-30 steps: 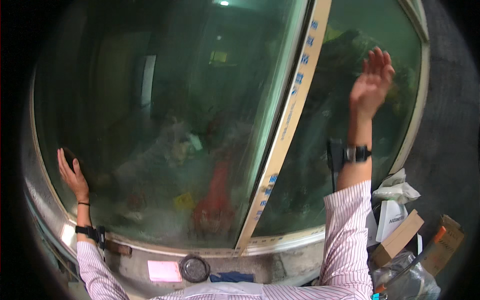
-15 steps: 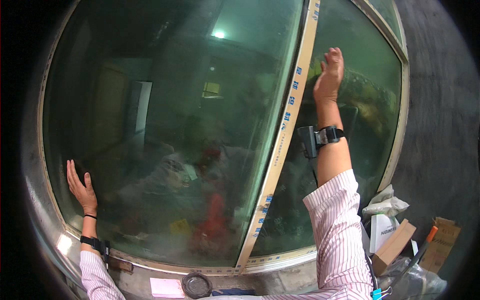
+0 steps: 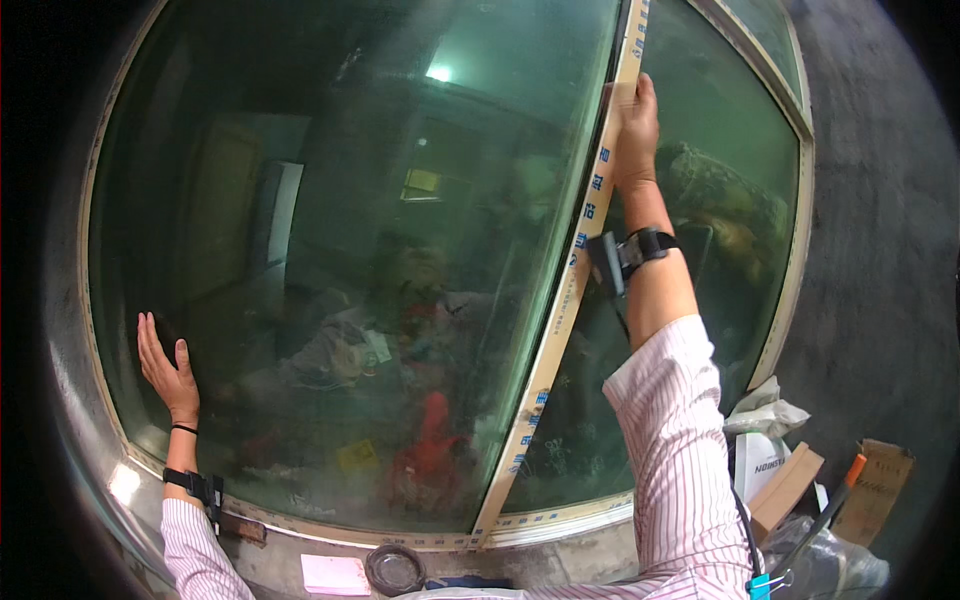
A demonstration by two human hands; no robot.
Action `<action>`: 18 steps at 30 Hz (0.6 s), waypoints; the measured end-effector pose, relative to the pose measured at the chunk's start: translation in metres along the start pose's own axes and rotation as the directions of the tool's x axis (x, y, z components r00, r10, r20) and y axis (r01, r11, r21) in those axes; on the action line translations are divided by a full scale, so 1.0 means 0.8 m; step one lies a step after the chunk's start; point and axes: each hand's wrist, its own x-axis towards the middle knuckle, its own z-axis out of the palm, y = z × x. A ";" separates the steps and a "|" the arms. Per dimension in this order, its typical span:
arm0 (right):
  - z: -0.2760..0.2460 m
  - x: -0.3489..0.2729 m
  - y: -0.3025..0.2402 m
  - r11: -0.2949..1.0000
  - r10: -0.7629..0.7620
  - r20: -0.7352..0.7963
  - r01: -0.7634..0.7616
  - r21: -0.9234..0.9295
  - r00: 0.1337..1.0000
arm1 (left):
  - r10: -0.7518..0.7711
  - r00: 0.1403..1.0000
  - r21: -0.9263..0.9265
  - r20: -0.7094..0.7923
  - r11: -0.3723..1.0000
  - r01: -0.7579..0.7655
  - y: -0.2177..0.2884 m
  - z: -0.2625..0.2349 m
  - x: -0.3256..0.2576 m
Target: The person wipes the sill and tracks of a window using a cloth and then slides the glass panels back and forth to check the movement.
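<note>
Dim overall, greenish cast across window glass [image 3: 400,250]. Small bright reflection of ceiling lamp [image 3: 438,73] near top centre; another glare patch at lower left frame corner [image 3: 124,483]. Glass hazy, reflections of room and person overlaid, murky, low contrast. Left hand [image 3: 168,372] and right hand [image 3: 635,125] evenly lit, fairly sharp, no hard shadows. Strong fisheye bending: window frame bows outward, taped mullion [image 3: 570,290] curves. Black vignette at left and corners. Wall at right grey, soft.
</note>
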 end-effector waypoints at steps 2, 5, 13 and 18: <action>0.001 0.008 0.000 0.997 -0.074 -0.008 0.075 0.006 0.997 | -0.003 1.000 -0.007 -0.013 1.000 0.003 -0.001 0.000 -0.002; -0.026 0.011 -0.006 0.999 -0.034 0.044 0.034 -0.013 0.998 | -0.008 1.000 0.037 -0.001 0.999 0.008 -0.014 -0.007 -0.003; -0.009 0.041 -0.002 0.970 0.060 0.146 -0.092 0.223 0.987 | 0.002 1.000 -0.001 0.000 1.000 -0.002 0.001 -0.008 0.003; -0.069 0.060 0.013 0.989 0.023 -0.100 -0.008 0.149 0.995 | -0.003 1.000 0.006 0.011 1.000 0.003 0.007 -0.001 0.002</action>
